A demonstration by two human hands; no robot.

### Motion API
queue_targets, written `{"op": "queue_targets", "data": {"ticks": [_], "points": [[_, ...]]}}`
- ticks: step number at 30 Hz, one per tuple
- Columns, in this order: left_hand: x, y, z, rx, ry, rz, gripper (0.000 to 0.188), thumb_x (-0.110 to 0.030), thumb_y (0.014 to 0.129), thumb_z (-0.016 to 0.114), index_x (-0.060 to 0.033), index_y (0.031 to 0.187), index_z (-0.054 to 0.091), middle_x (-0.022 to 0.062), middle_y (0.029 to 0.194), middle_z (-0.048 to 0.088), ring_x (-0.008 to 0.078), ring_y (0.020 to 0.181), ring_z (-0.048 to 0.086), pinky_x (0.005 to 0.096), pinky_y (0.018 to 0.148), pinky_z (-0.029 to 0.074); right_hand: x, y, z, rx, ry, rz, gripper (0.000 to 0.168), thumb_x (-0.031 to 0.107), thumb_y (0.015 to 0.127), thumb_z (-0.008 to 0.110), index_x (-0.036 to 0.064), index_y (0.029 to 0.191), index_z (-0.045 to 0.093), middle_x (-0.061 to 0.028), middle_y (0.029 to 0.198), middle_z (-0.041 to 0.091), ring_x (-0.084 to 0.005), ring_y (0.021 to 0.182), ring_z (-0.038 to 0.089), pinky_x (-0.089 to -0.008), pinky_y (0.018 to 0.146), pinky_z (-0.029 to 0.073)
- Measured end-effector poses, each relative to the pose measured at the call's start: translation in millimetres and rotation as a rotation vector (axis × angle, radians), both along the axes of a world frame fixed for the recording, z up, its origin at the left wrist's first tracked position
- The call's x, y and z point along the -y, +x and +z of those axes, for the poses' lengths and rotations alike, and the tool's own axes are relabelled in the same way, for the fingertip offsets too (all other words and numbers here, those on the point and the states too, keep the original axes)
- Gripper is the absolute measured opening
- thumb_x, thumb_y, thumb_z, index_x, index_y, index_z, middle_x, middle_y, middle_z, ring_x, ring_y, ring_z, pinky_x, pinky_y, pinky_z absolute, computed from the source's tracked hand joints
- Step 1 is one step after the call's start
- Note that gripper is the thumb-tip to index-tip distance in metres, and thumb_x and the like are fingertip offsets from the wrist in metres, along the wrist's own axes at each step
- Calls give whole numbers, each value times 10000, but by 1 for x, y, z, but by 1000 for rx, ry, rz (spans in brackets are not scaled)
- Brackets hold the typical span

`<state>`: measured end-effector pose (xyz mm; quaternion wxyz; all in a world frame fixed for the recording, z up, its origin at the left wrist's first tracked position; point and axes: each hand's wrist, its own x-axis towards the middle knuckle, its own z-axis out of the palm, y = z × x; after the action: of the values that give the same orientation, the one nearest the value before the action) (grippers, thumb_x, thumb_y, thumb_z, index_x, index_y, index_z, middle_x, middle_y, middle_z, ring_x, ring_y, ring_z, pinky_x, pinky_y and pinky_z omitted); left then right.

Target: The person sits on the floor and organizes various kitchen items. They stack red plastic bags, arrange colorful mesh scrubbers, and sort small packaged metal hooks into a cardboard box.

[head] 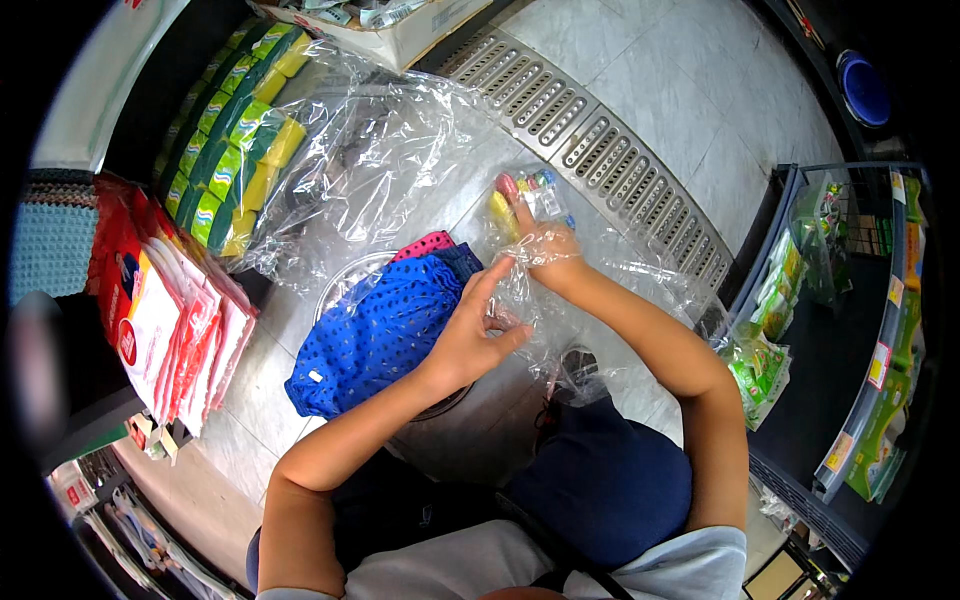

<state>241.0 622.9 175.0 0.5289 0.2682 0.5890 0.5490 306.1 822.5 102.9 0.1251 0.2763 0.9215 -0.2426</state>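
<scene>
A large clear plastic bag spreads from the sponge stack toward my arms. My right hand lies under or within its film, index finger stretched onto a small packet of red, yellow and blue items. Whether its other fingers grip the packet is hidden. My left hand is beside loose film, thumb and index finger apart; I see nothing held between them. Just left of that hand, a blue dotted gathered cloth item and a pink dotted one rest over a round metal-rimmed object.
Packed green-and-yellow sponges stand at left, above red-and-white packages. A cardboard box is at the top. A slotted metal drain grate crosses the tiled floor. Shelving with green packets is at right.
</scene>
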Motion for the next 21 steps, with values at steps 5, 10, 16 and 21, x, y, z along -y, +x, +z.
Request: {"op": "queue_targets", "data": {"ticks": [5,10,16,21], "points": [[1,-1,-6,-26,-18,-27,907,74,880,764,-94,1633,288,87,1532,373,147,1066,591,316,941,563,-6,4,-24,50,19,45,714,377,940,640,219,1582,371,-220,1381,636,-436,1025,717,-496,855,586],[6,-1,-2,-58,9,-10,872,55,892,758,-91,1625,308,88,1528,379,151,1127,570,325,962,552,-7,-6,-4,99,69,62,649,372,964,631,233,1564,425,-173,1406,616,-416,1041,711,-511,902,569],[5,-7,3,-226,46,17,763,22,916,730,-93,1587,387,100,1442,470,158,1199,537,293,918,516,-15,49,8,-194,34,273,468,315,953,689,137,1379,615,-157,1264,673,-394,1113,677,-498,931,551],[15,-21,17,-436,1,50,739,7,915,716,-99,1575,401,118,1330,555,162,979,598,274,798,509,2,81,197,-389,-84,58,256,188,910,756,19,1100,729,-169,1118,728,-362,1047,695,-429,900,544]]}}
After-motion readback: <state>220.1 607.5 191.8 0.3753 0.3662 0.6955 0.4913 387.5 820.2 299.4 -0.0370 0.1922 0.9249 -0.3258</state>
